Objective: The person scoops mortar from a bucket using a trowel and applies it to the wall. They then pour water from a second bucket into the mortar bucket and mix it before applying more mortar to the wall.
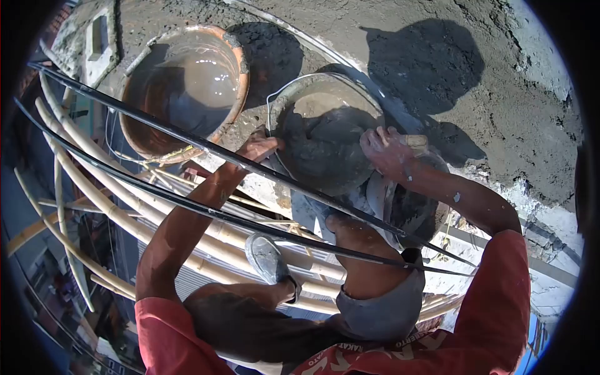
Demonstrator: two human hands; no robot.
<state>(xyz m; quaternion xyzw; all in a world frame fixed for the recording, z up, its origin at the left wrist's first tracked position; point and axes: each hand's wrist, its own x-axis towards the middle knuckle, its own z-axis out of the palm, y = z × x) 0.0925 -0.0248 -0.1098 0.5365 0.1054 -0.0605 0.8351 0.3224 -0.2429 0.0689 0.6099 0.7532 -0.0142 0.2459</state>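
A grey bucket (pixel 325 134) sits in the middle of the view on a rough concrete surface (pixel 437 44), right at its edge. Its round mouth opens upward toward the camera, and dark wet mortar fills the hollow. Being round, it shows no clear long axis from above. Its thin wire bail lies along the far left rim.

The left hand (pixel 259 149) reaches in from the lower left and is clamped on the near left rim, fingers curled over the edge. The right hand (pixel 386 151) is at the opposite right rim, closed around a short wooden handle (pixel 414 140) whose free end points right and slightly away from the person. Whatever the handle carries is hidden under the hand. The bucket thus lies between the two hands, touching both.

Just left of the bucket stands an orange tub (pixel 187 81) of cloudy water. Two black cables (pixel 187 206) run diagonally across the left forearm and the knee. Below are bamboo poles (pixel 112 212) and a foot in a sandal (pixel 269 259).
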